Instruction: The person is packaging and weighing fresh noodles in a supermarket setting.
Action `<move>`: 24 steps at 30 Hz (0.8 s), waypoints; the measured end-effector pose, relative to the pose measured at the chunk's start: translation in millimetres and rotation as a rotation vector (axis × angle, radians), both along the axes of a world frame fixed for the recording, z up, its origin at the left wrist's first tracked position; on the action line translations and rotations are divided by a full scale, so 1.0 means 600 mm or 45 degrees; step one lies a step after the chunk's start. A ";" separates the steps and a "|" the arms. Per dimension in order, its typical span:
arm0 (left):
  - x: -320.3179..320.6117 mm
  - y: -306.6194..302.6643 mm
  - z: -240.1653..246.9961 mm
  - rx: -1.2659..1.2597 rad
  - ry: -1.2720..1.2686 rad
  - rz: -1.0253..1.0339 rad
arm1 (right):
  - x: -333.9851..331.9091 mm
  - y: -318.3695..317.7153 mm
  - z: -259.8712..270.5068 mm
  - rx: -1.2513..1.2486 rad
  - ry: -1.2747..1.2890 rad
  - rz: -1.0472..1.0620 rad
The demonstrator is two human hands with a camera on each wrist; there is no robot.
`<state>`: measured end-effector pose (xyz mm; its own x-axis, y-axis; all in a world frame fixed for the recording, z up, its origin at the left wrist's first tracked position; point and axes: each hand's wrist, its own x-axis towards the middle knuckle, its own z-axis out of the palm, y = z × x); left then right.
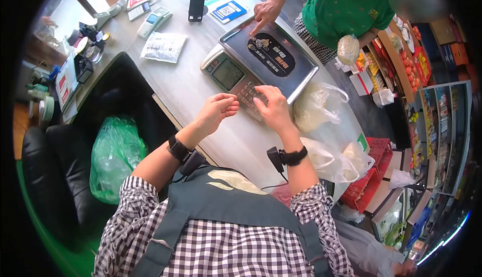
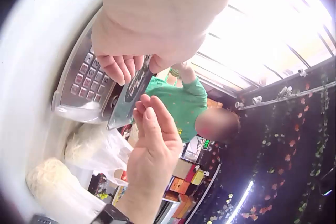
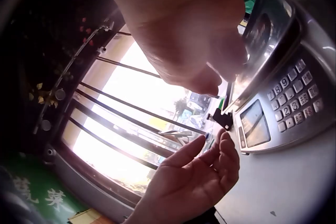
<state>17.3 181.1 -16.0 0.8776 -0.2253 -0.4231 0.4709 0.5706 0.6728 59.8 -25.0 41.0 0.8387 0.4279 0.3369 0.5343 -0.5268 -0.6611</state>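
Observation:
A grey weighing scale [image 1: 271, 53] with a steel platter stands on the pale counter [image 1: 186, 84]. My right hand [image 1: 268, 104] reaches over its keypad [image 1: 247, 95], fingers stretched out and touching the keys. My left hand [image 1: 221, 107] hovers just left of the keypad with fingers loosely curled, holding nothing. In the left wrist view my left hand [image 2: 123, 61] is above the keypad [image 2: 86, 79] and my right hand [image 2: 152, 129] is beside it. The right wrist view shows the scale's display [image 3: 255, 124] and my left hand [image 3: 205, 174] below.
A person in a green shirt [image 1: 346, 6] touches the platter's far edge with one hand [image 1: 263, 13] and holds a small bag [image 1: 348, 48]. Plastic bags [image 1: 314, 107] lie right of the scale. A phone [image 1: 196, 9], card terminal [image 1: 154, 21] and white packet [image 1: 164, 46] lie farther back.

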 end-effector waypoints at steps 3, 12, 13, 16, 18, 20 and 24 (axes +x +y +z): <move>0.032 0.047 -0.033 -0.044 0.087 0.020 | 0.070 0.043 -0.059 -0.085 0.013 -0.083; 0.105 0.107 -0.072 -0.034 0.210 -0.121 | 0.210 0.097 -0.097 -0.390 -0.053 -0.412; 0.111 0.108 -0.075 -0.030 0.206 -0.157 | 0.214 0.101 -0.095 -0.406 0.018 -0.418; 0.130 0.110 -0.084 -0.021 0.221 -0.238 | 0.222 0.114 -0.093 -0.460 0.001 -0.428; 0.140 0.109 -0.087 -0.013 0.244 -0.281 | 0.224 0.118 -0.092 -0.573 -0.072 -0.439; 0.150 0.107 -0.089 -0.030 0.231 -0.332 | 0.220 0.116 -0.091 -0.598 -0.054 -0.455; 0.166 0.104 -0.093 -0.029 0.235 -0.382 | 0.212 0.096 -0.087 -0.631 -0.051 -0.433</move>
<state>116.8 243.6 -72.1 0.6799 -0.4729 -0.5605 0.7325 0.4025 0.5490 186.8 32.5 -11.0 0.9467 0.2522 0.2004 0.3015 -0.9127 -0.2758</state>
